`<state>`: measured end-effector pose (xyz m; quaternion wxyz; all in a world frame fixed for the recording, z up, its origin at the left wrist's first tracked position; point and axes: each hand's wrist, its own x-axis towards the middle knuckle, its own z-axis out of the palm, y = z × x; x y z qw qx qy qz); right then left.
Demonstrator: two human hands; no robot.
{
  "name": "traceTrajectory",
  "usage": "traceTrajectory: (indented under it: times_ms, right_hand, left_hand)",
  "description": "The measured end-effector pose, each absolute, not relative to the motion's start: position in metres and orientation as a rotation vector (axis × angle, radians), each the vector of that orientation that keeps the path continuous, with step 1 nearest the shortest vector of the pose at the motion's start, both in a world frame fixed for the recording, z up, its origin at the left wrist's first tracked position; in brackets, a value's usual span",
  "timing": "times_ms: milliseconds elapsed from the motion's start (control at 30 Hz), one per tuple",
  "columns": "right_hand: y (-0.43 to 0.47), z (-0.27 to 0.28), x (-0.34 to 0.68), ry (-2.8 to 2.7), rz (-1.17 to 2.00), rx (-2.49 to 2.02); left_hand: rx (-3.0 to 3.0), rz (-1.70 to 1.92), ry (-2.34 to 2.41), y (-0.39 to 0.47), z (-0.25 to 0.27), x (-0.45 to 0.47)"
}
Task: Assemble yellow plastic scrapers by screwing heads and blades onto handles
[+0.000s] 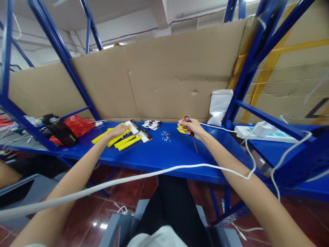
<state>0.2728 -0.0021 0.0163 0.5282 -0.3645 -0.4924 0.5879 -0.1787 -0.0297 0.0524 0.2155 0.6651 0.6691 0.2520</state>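
Note:
My left hand (pixel 121 130) is closed around a yellow-handled scraper (pixel 113 141) at the left of the blue table. Beside it lie more yellow-handled scrapers (pixel 126 143), with flat black and white heads pointing away from me. In my right hand (pixel 195 127) is a screwdriver (pixel 190 129) with a red and black handle, its thin shaft pointing down toward the table. Yellow pieces (pixel 182 129) show at the fingers of that same hand; their kind is too small to tell. Between my hands are several small screw-like metal pieces (pixel 166 136) and a stack of black and white flat pieces (pixel 151 124).
A cardboard wall (pixel 174 72) rises behind the blue table (pixel 154 156). To the left sit a black bottle-like item (pixel 60 132) and a red plastic bag (pixel 78 125). A white pouch (pixel 219 106) and power strip (pixel 267 133) are rightward. A white cable (pixel 154 174) crosses in front.

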Motion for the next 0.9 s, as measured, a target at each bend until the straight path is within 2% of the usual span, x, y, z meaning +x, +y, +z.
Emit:
traceTrajectory:
  times_ms: [267, 567, 900]
  right_hand:
    - [0.009, 0.009, 0.282, -1.114, 1.408, -0.875]
    - [0.013, 0.011, 0.285, -0.953, 1.321, -0.874]
    - [0.024, 0.016, 0.303, -0.656, 1.242, -0.943]
  left_hand:
    - [2.073, 0.598, 2.029, -0.028, 0.024, -0.177]
    - [2.095, 0.692, 2.332, -0.029, 0.022, -0.207]
    - [2.329, 0.254, 2.472, -0.024, 0.011, -0.246]
